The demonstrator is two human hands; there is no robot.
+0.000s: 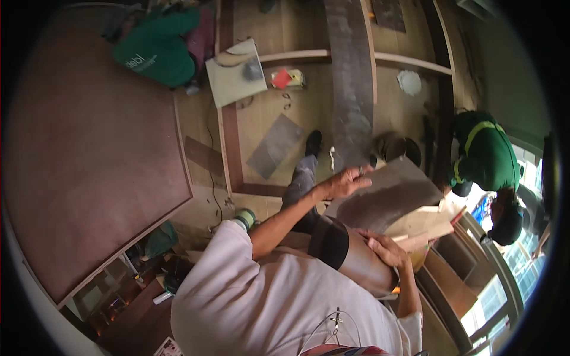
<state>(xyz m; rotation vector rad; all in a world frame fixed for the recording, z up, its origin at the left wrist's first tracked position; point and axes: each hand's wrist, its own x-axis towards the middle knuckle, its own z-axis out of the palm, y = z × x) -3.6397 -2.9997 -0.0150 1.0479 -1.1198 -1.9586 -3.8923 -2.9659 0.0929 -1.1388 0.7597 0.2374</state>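
Observation:
My left hand [345,183] reaches over the near left edge of a flat brown-grey panel [393,188]. Its fingers, one wearing a ring, are stretched out and hold nothing; whether they touch the panel I cannot tell. On my bent leg [363,270], which has a dark band across it, rests my right hand [387,249] with its fingers laid flat. Pale wood pieces [424,228] lie beyond that hand, beside the panel. My other leg [301,178] stretches forward between the parts of a wooden frame [297,56], ending in a black shoe [314,142].
A large reddish-brown board [95,160] fills the left side. A person in green [163,50] crouches at the upper left, near a white board [236,80]. Another person in green with yellow straps [490,151] bends by the window at right. A loose grey sheet [275,145] lies inside the frame.

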